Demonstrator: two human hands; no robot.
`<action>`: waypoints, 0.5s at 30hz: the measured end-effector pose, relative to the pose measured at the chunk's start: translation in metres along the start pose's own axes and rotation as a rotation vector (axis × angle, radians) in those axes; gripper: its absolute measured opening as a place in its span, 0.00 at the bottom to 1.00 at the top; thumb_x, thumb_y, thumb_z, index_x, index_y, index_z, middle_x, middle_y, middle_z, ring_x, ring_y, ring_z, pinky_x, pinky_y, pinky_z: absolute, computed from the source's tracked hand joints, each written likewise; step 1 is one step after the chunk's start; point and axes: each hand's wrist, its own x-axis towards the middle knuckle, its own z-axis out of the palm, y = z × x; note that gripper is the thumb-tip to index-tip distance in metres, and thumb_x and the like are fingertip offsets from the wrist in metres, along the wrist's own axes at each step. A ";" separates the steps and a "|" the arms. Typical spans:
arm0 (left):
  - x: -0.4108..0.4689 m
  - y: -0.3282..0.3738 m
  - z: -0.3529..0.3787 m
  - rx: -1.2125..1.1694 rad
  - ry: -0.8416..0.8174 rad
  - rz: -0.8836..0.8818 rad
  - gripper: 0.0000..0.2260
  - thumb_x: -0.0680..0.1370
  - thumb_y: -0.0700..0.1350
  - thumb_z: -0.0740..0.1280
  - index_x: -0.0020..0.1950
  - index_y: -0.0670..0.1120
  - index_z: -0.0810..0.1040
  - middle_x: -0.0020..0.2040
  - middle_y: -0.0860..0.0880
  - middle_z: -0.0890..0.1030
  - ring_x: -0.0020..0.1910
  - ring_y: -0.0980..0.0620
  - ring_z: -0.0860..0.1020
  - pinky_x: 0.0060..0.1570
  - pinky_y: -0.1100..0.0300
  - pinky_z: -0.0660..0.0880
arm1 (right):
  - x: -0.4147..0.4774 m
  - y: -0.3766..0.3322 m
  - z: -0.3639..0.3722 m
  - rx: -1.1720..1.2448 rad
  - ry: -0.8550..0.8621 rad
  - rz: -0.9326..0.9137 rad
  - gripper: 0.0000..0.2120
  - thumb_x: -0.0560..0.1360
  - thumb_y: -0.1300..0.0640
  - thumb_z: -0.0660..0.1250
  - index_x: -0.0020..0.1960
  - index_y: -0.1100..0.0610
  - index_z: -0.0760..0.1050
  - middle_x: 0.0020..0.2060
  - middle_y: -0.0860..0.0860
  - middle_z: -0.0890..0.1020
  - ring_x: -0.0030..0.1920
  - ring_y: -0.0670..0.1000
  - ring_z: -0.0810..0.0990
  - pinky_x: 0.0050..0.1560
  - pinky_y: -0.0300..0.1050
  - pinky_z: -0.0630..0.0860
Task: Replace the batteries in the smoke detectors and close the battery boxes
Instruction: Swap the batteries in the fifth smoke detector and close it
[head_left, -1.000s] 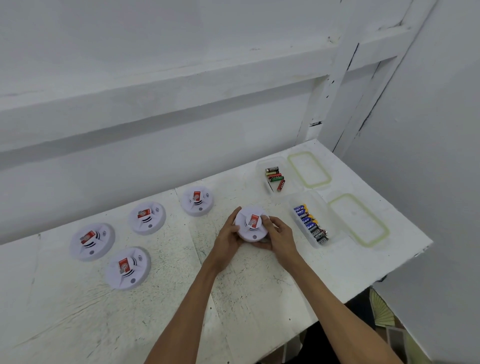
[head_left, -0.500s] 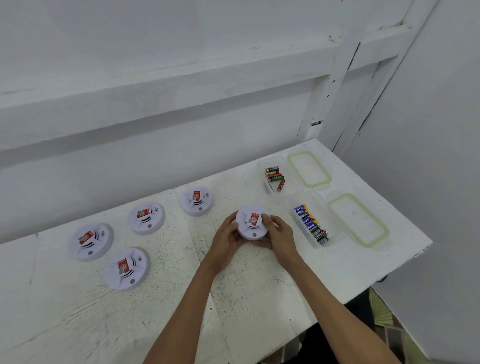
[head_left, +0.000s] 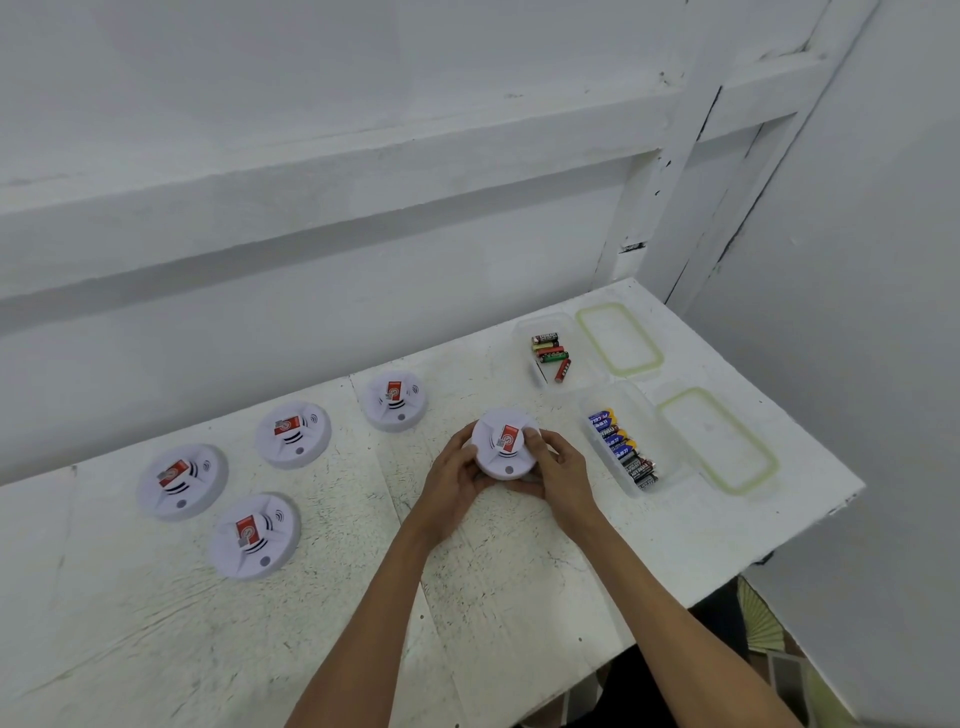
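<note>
Round white held detector (head_left: 505, 444), red label up, gripped at both sides; four like detectors (head_left: 293, 435) lay flat to its left; mixed batteries (head_left: 550, 353) in far open box (head_left: 587, 364); blue-black batteries (head_left: 623, 452) rowed in near open box (head_left: 670, 452)

table (head_left: 519, 597) — white, scuffed | wall (head_left: 363, 130) — white, behind | post (head_left: 670, 171) — white, cracked paint, far right

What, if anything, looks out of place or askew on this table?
Only a small thing: in the far clear box, one red battery lies angled, apart from the other batteries. Nothing looks spilled. The left hand and right hand grip one smoke detector.
</note>
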 end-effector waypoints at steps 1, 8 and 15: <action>0.000 0.000 0.000 -0.002 -0.001 0.002 0.19 0.87 0.39 0.53 0.77 0.40 0.68 0.71 0.40 0.77 0.71 0.39 0.76 0.69 0.41 0.73 | 0.000 0.000 0.000 0.003 -0.001 0.001 0.16 0.78 0.48 0.69 0.60 0.57 0.79 0.50 0.57 0.86 0.49 0.59 0.87 0.47 0.58 0.84; 0.000 0.001 0.001 -0.007 0.006 0.002 0.19 0.87 0.38 0.53 0.77 0.40 0.68 0.71 0.40 0.78 0.70 0.39 0.76 0.68 0.43 0.75 | 0.000 0.001 0.000 -0.001 -0.007 -0.002 0.17 0.77 0.47 0.69 0.60 0.57 0.79 0.51 0.57 0.86 0.49 0.60 0.86 0.48 0.60 0.83; 0.001 -0.001 0.000 0.002 0.005 -0.004 0.19 0.87 0.38 0.53 0.77 0.40 0.68 0.71 0.40 0.77 0.70 0.39 0.76 0.69 0.42 0.74 | -0.001 0.000 -0.001 0.002 -0.010 -0.005 0.18 0.78 0.48 0.69 0.61 0.58 0.79 0.51 0.57 0.86 0.49 0.60 0.86 0.48 0.60 0.83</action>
